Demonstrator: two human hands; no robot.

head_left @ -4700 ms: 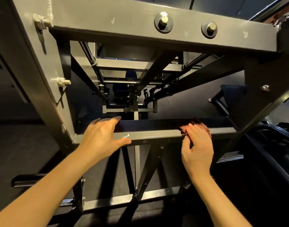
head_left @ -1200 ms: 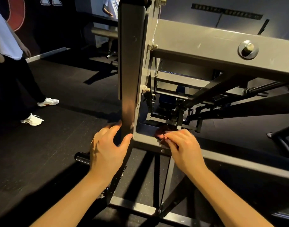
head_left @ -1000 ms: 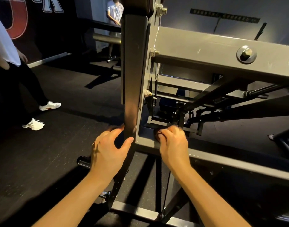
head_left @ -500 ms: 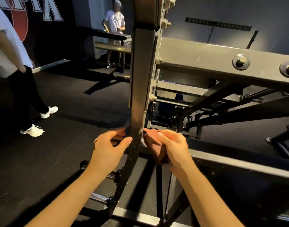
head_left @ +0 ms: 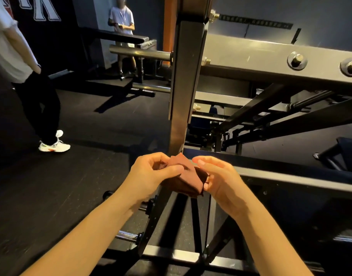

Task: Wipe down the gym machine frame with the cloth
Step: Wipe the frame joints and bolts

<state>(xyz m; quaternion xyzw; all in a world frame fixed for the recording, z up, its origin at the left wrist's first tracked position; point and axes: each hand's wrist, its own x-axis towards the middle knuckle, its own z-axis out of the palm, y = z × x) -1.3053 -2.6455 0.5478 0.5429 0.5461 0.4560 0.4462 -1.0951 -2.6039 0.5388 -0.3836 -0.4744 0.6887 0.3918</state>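
A small reddish-brown cloth (head_left: 188, 178) hangs between both hands, just in front of the grey upright post (head_left: 186, 80) of the gym machine frame. My left hand (head_left: 151, 174) pinches its upper left part with thumb and fingers. My right hand (head_left: 219, 180) holds its right edge, fingers curled round it. A wide grey crossbeam (head_left: 261, 58) with large bolts runs right from the post. A lower grey bar (head_left: 290, 178) passes behind my right hand. Neither hand touches the frame.
A person in a white shirt, dark trousers and white shoes (head_left: 31, 80) stands at the left on the black floor. Another person (head_left: 122, 18) stands at the back by a bench. Chrome pegs (head_left: 139, 53) stick out left of the post. Dark struts cross below.
My left hand has let go of the upright post and taken hold of the cloth. My right hand has pulled the cloth off the lower bar toward me. The view has risen slightly.
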